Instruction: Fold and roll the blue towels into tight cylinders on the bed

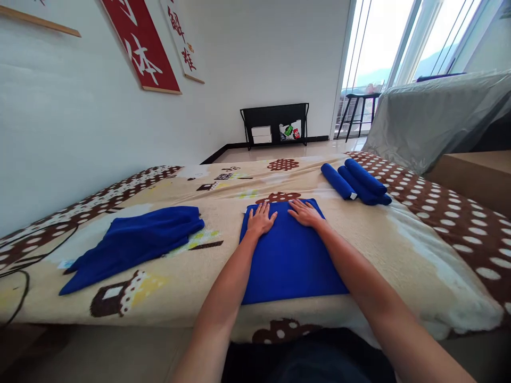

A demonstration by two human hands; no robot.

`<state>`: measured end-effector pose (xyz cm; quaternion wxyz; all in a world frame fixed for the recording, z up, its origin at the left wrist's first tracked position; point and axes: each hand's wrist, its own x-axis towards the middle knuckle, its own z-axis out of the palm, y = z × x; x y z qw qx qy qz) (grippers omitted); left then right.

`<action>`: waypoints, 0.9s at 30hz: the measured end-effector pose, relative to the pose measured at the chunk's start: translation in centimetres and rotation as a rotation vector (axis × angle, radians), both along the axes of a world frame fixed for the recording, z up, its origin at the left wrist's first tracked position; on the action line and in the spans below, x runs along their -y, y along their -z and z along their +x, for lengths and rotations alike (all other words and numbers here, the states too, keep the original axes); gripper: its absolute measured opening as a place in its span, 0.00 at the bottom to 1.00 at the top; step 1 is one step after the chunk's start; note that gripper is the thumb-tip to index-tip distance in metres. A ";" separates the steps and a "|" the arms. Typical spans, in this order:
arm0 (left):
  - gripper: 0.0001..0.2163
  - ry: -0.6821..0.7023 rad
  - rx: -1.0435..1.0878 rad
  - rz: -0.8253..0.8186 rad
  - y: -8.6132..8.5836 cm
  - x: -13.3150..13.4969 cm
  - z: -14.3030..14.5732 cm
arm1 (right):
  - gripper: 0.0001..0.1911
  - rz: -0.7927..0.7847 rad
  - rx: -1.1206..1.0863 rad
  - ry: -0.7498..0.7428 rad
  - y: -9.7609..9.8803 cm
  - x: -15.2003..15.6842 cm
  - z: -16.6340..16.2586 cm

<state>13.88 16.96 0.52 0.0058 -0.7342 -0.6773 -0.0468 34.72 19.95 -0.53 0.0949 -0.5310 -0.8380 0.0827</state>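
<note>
A blue towel (289, 258) lies flat and folded into a rectangle on the patterned blanket (191, 276) in front of me. My left hand (260, 219) rests palm down on its far edge, fingers stretched out. My right hand (305, 213) lies flat beside it on the same far edge, fingers spread. Neither hand grips anything. A loose pile of blue towels (133, 242) sits to the left. Three rolled blue towels (357, 183) lie side by side at the far right of the blanket.
A white wall with red banners (139, 42) runs along the left. A black rack (274, 125) stands at the far wall. A stool (359, 109) and a covered piece of furniture (431, 114) stand near the windows. A wooden box (475, 175) is at right.
</note>
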 end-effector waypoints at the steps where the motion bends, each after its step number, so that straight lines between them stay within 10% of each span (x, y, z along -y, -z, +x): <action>1: 0.34 -0.043 0.008 0.011 0.2 0.1 -0.5 | 0.34 -0.005 0.004 0.039 0.2 -0.2 1.4; 7: 0.39 -0.219 0.035 0.029 -0.1 1.2 -2.2 | 0.37 -0.032 0.039 0.190 0.3 -0.2 5.6; 18: 0.28 0.106 0.033 -0.009 0.1 -1.5 2.8 | 0.29 0.056 -0.016 0.013 0.1 -0.2 -3.9; 27: 0.34 -0.121 0.081 -0.024 0.9 -0.7 -4.4 | 0.36 -0.005 -0.014 0.203 1.1 -0.6 1.8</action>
